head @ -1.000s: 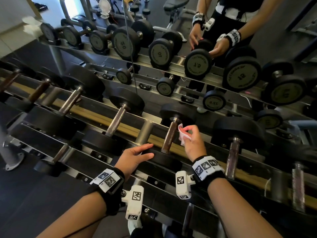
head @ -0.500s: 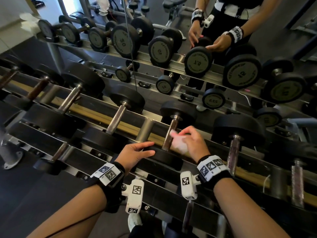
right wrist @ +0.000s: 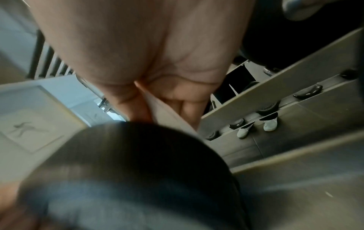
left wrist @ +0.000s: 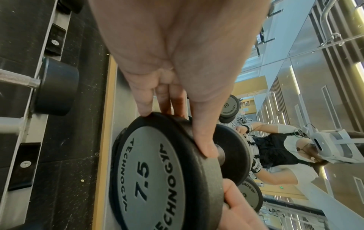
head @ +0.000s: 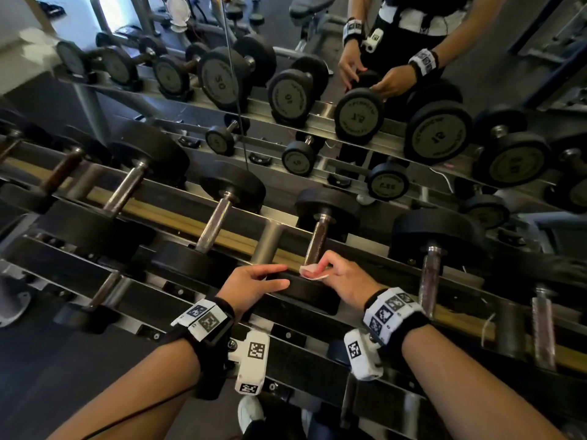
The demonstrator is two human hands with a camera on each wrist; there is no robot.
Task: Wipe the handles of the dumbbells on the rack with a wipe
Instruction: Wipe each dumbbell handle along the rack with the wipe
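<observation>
in the head view, low in the centre of the frame, the right hand (head: 344,281) pinches a small white wipe (head: 313,272) between thumb and curled fingers, at the near end of a dumbbell handle (head: 318,239) where it meets the dumbbell's near weight head (head: 305,290) on the rack (head: 178,292). the left hand (head: 254,285) lies just beside it to the left, fingers fairly straight and resting on the rim of that same head. the left wrist view shows what the head view cannot: the head's grey face (left wrist: 151,179) reads "7.5" and "technogym", the fingertips (left wrist: 144,107) and thumb touch its black edge without wrapping it, and a mirror (left wrist: 307,96) at the right of the frame reflects the person. the right wrist view is blurred; the palm fills the upper centre, a pale strip of the wipe (right wrist: 167,112) runs between thumb and fingers, and a dark rounded weight head (right wrist: 138,171) fills the bottom of the frame. compared with a second ago, the right hand and wipe have slid from the upper part of the handle down to its near end, and the left hand has moved from just short of the head onto its rim.
</observation>
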